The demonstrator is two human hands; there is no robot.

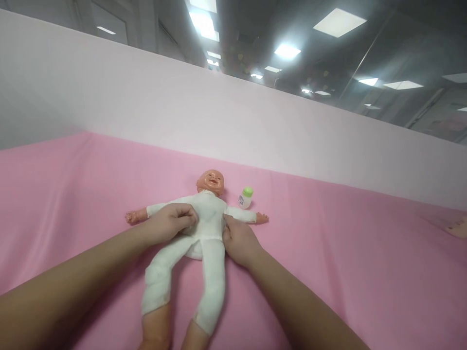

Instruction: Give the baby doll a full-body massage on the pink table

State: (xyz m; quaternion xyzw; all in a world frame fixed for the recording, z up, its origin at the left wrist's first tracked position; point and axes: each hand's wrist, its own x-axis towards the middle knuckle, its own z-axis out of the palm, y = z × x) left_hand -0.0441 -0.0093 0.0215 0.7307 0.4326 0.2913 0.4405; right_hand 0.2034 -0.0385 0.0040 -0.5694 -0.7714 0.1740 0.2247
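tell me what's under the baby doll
The baby doll lies face up on a pink sheet. A white pad peeks out at its hips; the rest is covered by doll and hands.

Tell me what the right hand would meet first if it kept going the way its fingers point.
The right hand already touches the doll at its hip; further along it would likely meet the doll's torso.

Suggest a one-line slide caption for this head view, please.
Both hands, left hand and right hand, grip a baby doll on pink sheet.
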